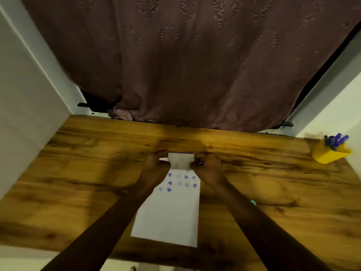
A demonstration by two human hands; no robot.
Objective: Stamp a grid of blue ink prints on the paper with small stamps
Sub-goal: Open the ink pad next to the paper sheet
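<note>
Both hands, left hand [156,163] and right hand [207,165], pinching the ink pad [181,160] by its ends over the paper [168,216] on the bench [78,163]; risking smearing the blue prints [180,182] just below if slipping.

Both hands, left hand [156,165] and right hand [207,166], grip a small white box [180,162] above the stamped paper [170,216].
</note>
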